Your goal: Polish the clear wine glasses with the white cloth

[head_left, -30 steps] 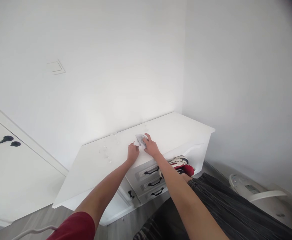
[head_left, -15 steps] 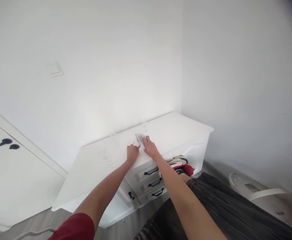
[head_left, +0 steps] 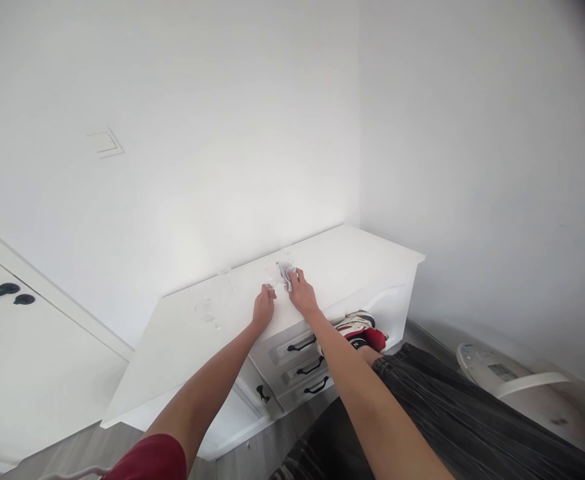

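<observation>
Over the white cabinet top (head_left: 172, 347), my left hand (head_left: 263, 308) is closed in a pinch at the edge of a small clear, see-through object (head_left: 273, 275). What kind of object it is cannot be made out. Just to its right, my right hand (head_left: 302, 295) grips a crumpled grey-white cloth (head_left: 285, 272), which lies against the clear object. Other clear pieces stand or lie nearby: one see-through piece (head_left: 204, 309) to the left and another (head_left: 226, 273) near the wall. Their shapes are faint against the white surface.
Below my right forearm are a white and red shoe (head_left: 357, 323) and drawers with black handles (head_left: 301, 345). A pale appliance with a handle (head_left: 517, 383) sits on the floor at right. A white door with a black lever (head_left: 7, 289) is at left.
The cloth, spread to a point before, is now bunched around the clear object's right side. My left fingers have shifted slightly upward. The view has moved a little.
</observation>
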`<state>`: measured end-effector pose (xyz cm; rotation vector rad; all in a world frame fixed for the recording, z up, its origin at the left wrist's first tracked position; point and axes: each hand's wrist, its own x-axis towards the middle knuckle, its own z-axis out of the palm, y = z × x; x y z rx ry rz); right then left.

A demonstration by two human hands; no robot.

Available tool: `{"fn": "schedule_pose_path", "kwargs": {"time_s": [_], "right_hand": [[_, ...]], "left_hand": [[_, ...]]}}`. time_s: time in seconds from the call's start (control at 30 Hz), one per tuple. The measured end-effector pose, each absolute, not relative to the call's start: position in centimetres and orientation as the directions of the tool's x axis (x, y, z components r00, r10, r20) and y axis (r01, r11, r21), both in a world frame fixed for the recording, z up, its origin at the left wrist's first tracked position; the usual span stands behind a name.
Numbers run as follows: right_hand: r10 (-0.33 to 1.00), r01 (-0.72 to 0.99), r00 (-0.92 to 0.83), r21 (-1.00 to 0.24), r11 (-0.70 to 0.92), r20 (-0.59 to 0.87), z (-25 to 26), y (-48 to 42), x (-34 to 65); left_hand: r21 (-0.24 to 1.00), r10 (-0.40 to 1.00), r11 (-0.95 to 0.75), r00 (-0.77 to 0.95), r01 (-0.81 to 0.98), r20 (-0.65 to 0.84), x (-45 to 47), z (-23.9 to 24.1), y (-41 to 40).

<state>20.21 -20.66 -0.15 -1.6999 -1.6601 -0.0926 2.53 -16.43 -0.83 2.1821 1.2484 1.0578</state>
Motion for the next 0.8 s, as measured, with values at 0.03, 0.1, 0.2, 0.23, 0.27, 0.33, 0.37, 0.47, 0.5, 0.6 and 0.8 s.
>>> {"fn": "schedule_pose_path", "kwargs": {"time_s": [0.03,0.1,0.2,0.23,0.27,0.33,0.37,0.47,0.5,0.6,0.8], "right_hand": [[0.840,0.880,0.155,-0.459,0.121,0.520,-0.2,-20.6,20.2],[0.855,0.865,0.143,-0.482,0.136,0.498,-0.1,-20.6,20.3],[0.874,0.836,0.118,-0.522,0.169,0.472,-0.1,-20.6,20.4],[0.877,0.824,0.113,-0.538,0.180,0.467,-0.2,-20.7,20.5],[0.879,0.809,0.109,-0.555,0.193,0.464,-0.2,-20.6,20.6],[0.881,0.774,0.100,-0.593,0.224,0.463,-0.2,-20.5,20.8],[0.881,0.752,0.096,-0.613,0.241,0.463,-0.2,-20.3,20.8],[0.880,0.679,0.128,-0.687,0.258,0.457,0.1,-19.4,20.3],[0.878,0.657,0.153,-0.711,0.253,0.454,0.2,-19.1,19.7],[0.861,0.613,0.202,-0.746,0.261,0.467,0.3,-18.6,17.1],[0.768,0.572,0.127,-0.679,0.460,0.628,-0.4,-19.4,13.8]], "left_hand": [[0.688,0.852,-0.523,0.339,0.503,0.399,2.5,-0.8,-16.2],[0.743,0.844,-0.520,0.390,0.422,0.369,2.4,-0.7,-15.7],[0.817,0.839,-0.480,0.438,0.320,0.322,2.1,-0.4,-15.0],[0.837,0.839,-0.464,0.447,0.291,0.310,2.0,-0.3,-14.8],[0.853,0.839,-0.448,0.453,0.266,0.300,1.9,-0.2,-14.7],[0.879,0.839,-0.418,0.467,0.228,0.278,1.8,-0.1,-14.7],[0.889,0.838,-0.404,0.478,0.216,0.265,1.9,-0.1,-14.7],[0.906,0.828,-0.373,0.513,0.202,0.226,2.1,-0.2,-14.7],[0.908,0.826,-0.367,0.519,0.201,0.219,2.1,-0.3,-14.6],[0.916,0.837,-0.353,0.502,0.192,0.218,2.0,-0.7,-14.5],[0.916,0.871,-0.362,0.415,0.173,0.265,1.8,-1.3,-14.5]]}}
